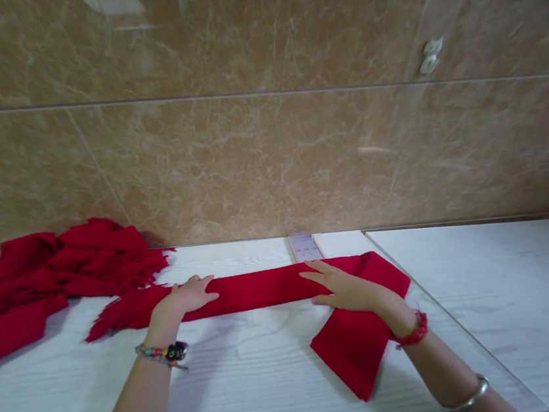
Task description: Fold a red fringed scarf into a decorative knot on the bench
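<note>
A red fringed scarf (259, 290) lies folded into a long narrow strip on the white surface. Its fringe spreads out at the left end, and at the right the strip bends over and comes down toward me. My left hand (190, 296) rests on the strip near the fringe, fingers stretched to the right. Further right, my right hand (346, 285) lies on the scarf just before the bend, its fingers spread and pointing left. Neither hand grips the cloth.
Crumpled red fringed cloth (68, 266) is heaped at the far left. Behind the scarf, a phone-like flat object (306, 247) lies against the brown marbled wall (259, 161). A seam (445, 309) crosses the white tabletop (255, 380) on the right. A small white hook-like fitting (430, 56) is on the wall.
</note>
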The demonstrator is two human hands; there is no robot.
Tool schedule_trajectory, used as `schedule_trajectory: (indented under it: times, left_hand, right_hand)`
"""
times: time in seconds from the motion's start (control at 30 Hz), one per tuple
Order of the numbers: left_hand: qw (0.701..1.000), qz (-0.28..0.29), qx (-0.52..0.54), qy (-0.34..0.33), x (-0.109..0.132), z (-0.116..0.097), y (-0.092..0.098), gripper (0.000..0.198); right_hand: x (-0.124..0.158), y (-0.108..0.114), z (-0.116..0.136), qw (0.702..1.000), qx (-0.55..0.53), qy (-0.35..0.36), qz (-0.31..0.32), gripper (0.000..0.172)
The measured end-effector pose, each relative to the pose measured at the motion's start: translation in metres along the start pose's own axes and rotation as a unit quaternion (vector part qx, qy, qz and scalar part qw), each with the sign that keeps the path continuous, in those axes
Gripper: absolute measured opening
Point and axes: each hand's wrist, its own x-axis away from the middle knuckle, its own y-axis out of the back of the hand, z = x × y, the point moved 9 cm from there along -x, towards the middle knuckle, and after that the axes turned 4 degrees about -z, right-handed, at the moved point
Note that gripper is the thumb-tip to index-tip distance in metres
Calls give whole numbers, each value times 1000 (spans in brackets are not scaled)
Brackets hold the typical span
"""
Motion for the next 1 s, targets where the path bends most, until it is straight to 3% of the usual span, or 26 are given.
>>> schedule_trajectory:
  times: [0.13,0.23,0.43,0.6,0.83,0.9,1.0]
  left_hand:
    - [1000,22,-6,6,2,6,10,37]
    - [1000,12,22,-4,3,13,15,29]
    - [998,6,38,55,13,46,10,32]
    - [995,-12,29,95,27,65,20,26]
    - [995,-46,32,85,38,82,32,44]
    - [994,-46,29,94,44,91,29,46]
    - [994,-49,29,95,54,101,24,55]
  right_hand:
    - [-14,-10,38,997,2,44,70,58]
    - [-24,-19,62,993,6,81,81,60]
    - [-37,-50,72,989,49,84,115,61]
    - [-39,-50,73,990,45,105,85,57]
    - [-36,-45,74,991,52,98,69,53]
    - [-33,-42,87,990,59,112,56,52]
    - [-35,-39,129,980,60,189,19,49]
